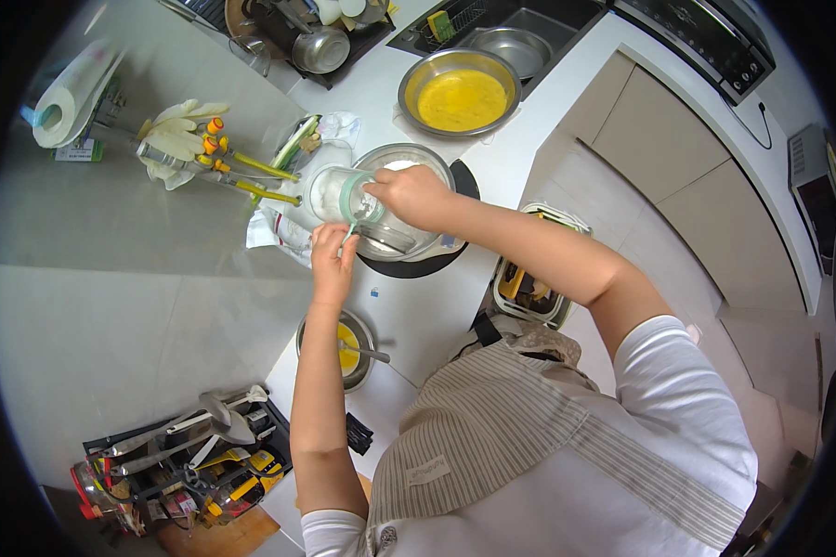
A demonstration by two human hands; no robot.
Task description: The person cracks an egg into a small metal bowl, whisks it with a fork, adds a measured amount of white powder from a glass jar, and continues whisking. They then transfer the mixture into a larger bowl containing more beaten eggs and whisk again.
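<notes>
A clear jar (326,197) with a pale green rim holds white powder. It appears tilted, its mouth facing the metal bowl (433,154), which also contains white powder. My left hand (333,261) pinches the jar's clear flip-up lid (388,238) near the pale green hinge edge. At the jar's mouth, my right hand (418,197) has its fingertips against the rim; whether they grip the rim or a small utensil inside is hidden. Beneath the bowl is a round black base (418,270), beside a pale device with a small display (451,241).
A metal bowl of yellow liquid (460,101) stands beside the sink (564,24). Nearer me, a smaller bowl (364,333) holds yellow liquid and a spoon (373,354). Yellow pipes (268,191) run along the wall. A utensil rack (202,445) stands lower left.
</notes>
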